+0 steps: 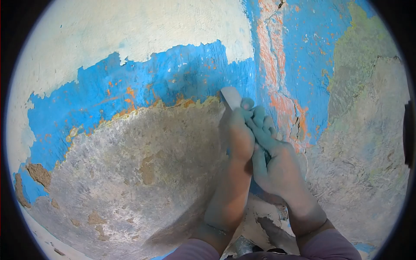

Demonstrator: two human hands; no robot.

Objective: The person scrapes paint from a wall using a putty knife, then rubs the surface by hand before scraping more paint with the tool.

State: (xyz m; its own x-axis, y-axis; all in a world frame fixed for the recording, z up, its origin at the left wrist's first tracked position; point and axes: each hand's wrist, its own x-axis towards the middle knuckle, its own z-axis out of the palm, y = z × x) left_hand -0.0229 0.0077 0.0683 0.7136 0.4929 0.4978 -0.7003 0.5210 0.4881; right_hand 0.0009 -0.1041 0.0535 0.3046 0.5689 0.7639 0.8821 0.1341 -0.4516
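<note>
A flat, pale metal blade of a scraper (231, 97) rests against the wall at the lower edge of the blue paint. My left hand (241, 134) is closed around the scraper just below the blade. From the right, my right hand (275, 162) is closed over the left hand and the tool, its fingers overlapping the left ones. The handle is hidden inside the two hands. Under the blade, blue paint (182, 80) with orange specks meets bare grey plaster (143, 173) along a ragged yellowish border.
Above the blue band lies flaking cream paint (143, 30). Right of my hands, a vertical cracked strip (273, 56) shows orange and pale plaster. Farther right is rough grey-green wall (362, 125). A brown broken patch (39, 174) is at the left, and debris shows below my wrists.
</note>
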